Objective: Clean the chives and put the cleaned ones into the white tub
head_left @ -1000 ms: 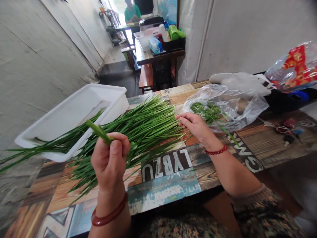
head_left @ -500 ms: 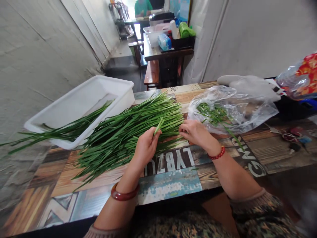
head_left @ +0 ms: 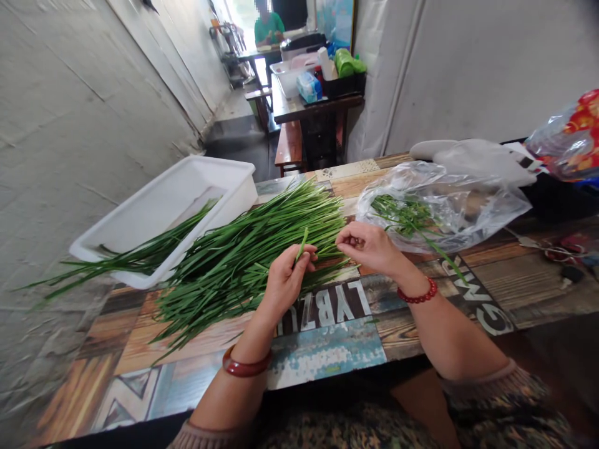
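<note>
A wide heap of green garlic chives (head_left: 243, 243) lies across the table, pale stem ends to the right, leaves to the left. My left hand (head_left: 289, 274) is closed over the heap's near edge, gripping a few chive stalks (head_left: 302, 246) whose ends poke up past the thumb. Just right of the stem ends, my right hand (head_left: 369, 246) hovers with fingertips pinched together; whether anything small is between them is hidden. Beside it, a clear plastic bag (head_left: 491, 212) lies open with green trimmings (head_left: 405, 212) at its mouth.
A white plastic tub (head_left: 135, 206) at the left holds more chives, their leaves hanging over its rim. Keys (head_left: 571, 271) and a red-patterned package (head_left: 580, 134) lie at the right. Beyond are a second table (head_left: 299, 109), a bench (head_left: 289, 146) and a person in green (head_left: 269, 31).
My left hand has turned slightly and shifted right, the stalks now more upright in it. My right hand stays pinched near the stem ends. The whole view has shifted a little.
</note>
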`<move>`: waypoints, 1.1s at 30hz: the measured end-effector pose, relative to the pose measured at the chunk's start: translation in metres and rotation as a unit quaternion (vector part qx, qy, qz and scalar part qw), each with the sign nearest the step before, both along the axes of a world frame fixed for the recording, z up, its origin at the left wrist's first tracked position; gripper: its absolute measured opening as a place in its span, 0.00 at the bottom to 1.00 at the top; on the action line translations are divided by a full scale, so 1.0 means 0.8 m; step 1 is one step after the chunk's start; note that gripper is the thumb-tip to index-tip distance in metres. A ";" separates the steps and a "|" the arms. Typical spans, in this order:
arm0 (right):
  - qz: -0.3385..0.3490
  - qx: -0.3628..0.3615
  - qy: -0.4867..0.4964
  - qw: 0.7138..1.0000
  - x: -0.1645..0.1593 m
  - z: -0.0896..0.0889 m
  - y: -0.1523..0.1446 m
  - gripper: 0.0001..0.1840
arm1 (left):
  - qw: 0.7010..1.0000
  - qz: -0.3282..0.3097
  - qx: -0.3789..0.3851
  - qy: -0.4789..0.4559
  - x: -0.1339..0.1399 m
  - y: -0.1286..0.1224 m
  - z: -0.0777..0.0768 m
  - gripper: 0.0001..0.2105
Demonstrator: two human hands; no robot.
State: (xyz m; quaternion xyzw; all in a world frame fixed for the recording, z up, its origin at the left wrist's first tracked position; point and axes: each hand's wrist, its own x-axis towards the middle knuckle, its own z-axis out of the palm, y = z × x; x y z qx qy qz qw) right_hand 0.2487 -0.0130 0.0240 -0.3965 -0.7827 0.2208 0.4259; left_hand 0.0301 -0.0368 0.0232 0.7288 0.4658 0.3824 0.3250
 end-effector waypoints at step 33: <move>0.039 -0.042 -0.047 0.997 0.018 -0.006 0.008 0.07 | 0.977 0.085 0.173 0.089 -0.003 0.003 -0.003 0.15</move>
